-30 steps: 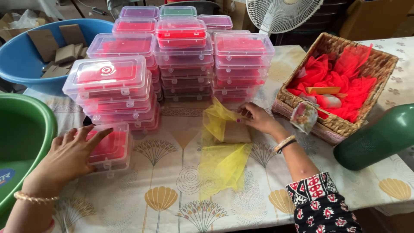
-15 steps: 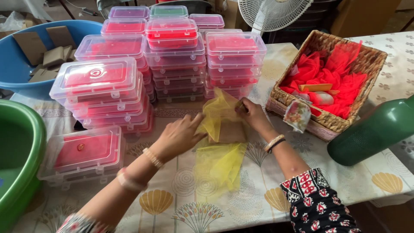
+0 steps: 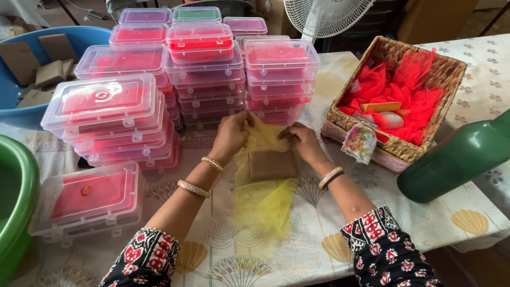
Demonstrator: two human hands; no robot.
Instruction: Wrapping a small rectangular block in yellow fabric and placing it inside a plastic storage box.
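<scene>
A sheet of yellow net cloth (image 3: 264, 196) lies on the patterned tablecloth with a small brown packet (image 3: 272, 164) resting on it. My left hand (image 3: 231, 135) pinches the cloth's far left corner, lifted off the table. My right hand (image 3: 301, 139) pinches the far right corner, just behind the packet. Both hands hold the cloth's far edge raised over the packet. A single clear plastic box with red contents (image 3: 87, 197) sits apart at the near left.
Stacks of clear lidded boxes with red contents (image 3: 204, 69) fill the far table. A wicker basket of red net cloth (image 3: 405, 90) stands at right, with a dark green object (image 3: 457, 157) near it. A green tub (image 3: 13, 207) and a blue tub of brown packets (image 3: 32, 69) are at left. A fan (image 3: 324, 16) stands behind.
My left hand left the single box at the near left, crossed to the yellow cloth and took its far left corner. Both hands now lift the cloth's far edge.
</scene>
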